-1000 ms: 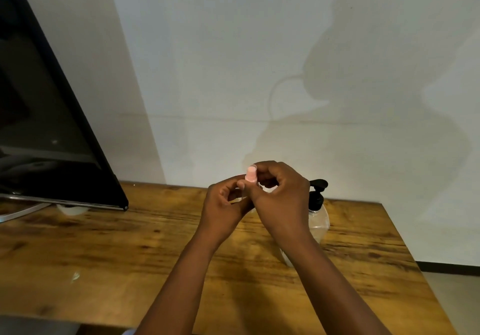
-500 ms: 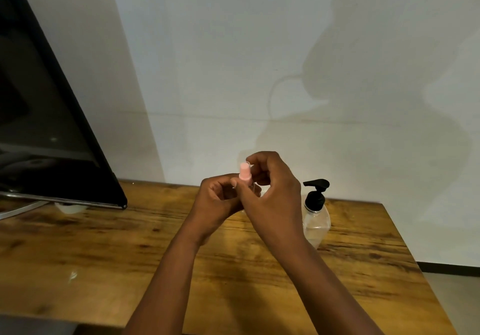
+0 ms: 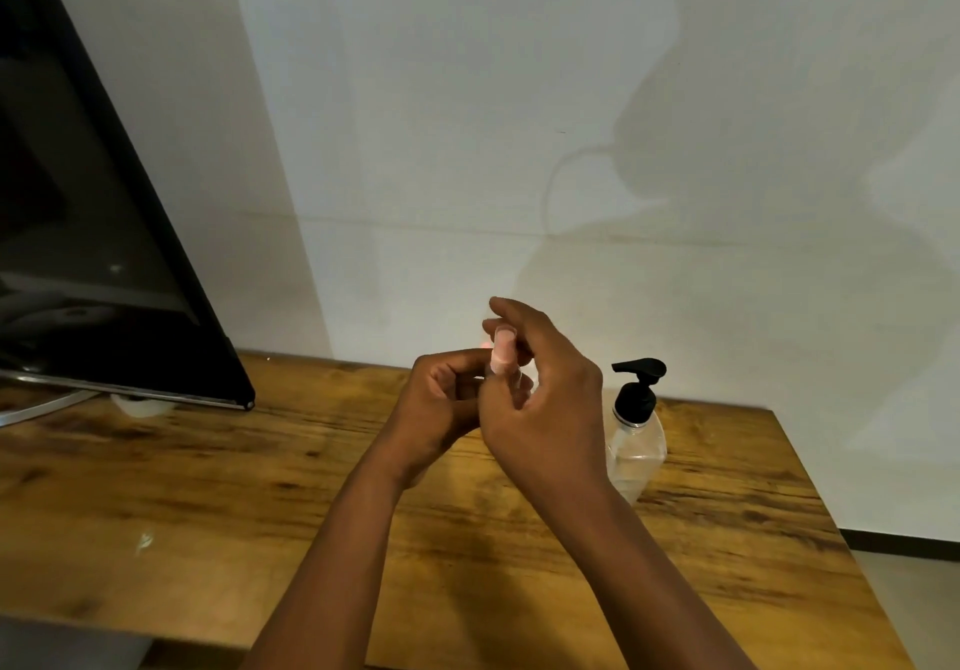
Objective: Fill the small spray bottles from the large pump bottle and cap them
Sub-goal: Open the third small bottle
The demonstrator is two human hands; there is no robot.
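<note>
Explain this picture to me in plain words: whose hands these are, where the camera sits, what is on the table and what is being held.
No machine here: a person wears a wide-angle camera on the head, looking forward and down at their own bare hands. The left hand is curled round something small, mostly hidden. The right hand pinches a small pale pink cap or sprayer top above it; the small bottle itself is barely visible. On the brown wooden table stands a clear plastic pump bottle with a black pump head, untouched. A dark flat screen stands at the left.
</note>
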